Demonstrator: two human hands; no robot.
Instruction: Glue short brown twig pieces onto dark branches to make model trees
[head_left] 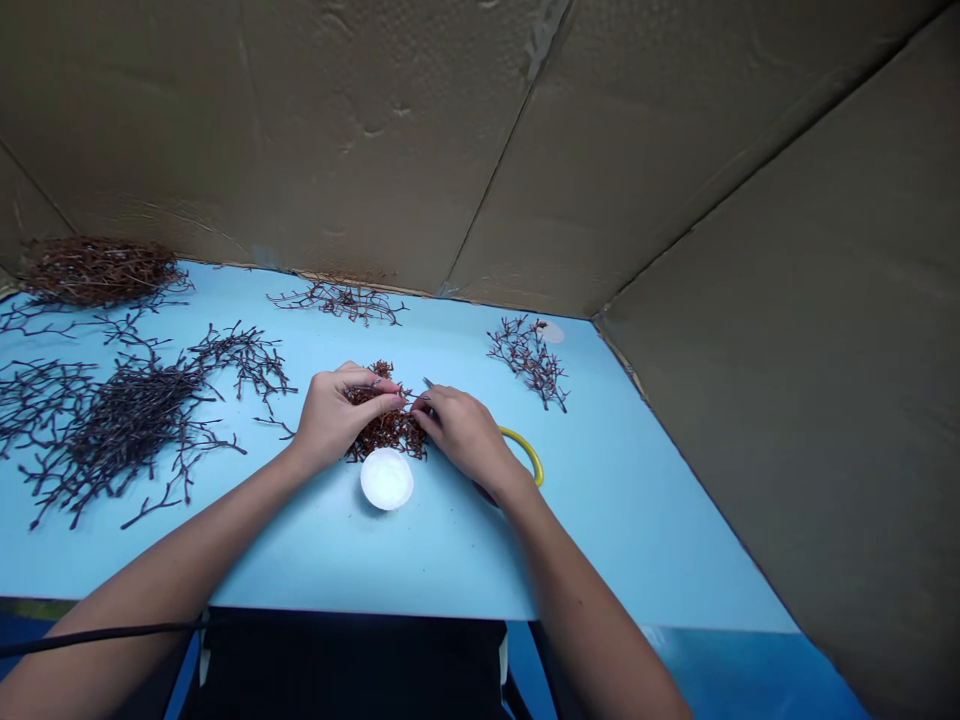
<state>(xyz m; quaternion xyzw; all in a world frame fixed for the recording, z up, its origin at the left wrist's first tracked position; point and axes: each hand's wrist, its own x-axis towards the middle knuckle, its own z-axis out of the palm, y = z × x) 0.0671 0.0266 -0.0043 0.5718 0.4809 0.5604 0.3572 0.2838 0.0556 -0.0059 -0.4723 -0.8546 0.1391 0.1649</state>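
My left hand (337, 408) pinches a thin brown twig (406, 396) between thumb and fingertips. Opposite it, my right hand (459, 425) is closed at the twig's other end, its fingertips almost meeting the left ones. Beneath both hands lies a heap of short reddish-brown twig pieces (386, 430). A small white bowl (387, 479) with white contents stands just in front of that heap. Partly covered by my right hand is a pair of scissors; its yellow handle (536, 455) shows to the right and a blade tip pokes out beyond the fingers.
A large pile of dark branching twigs (142, 415) spreads over the left side. Behind it sits a reddish-brown bundle (101, 270). Smaller twig clusters lie at the back (345, 300) and right (529, 360), near a pale disc (551, 332). Cardboard walls (375, 140) enclose the light-blue table (637, 540).
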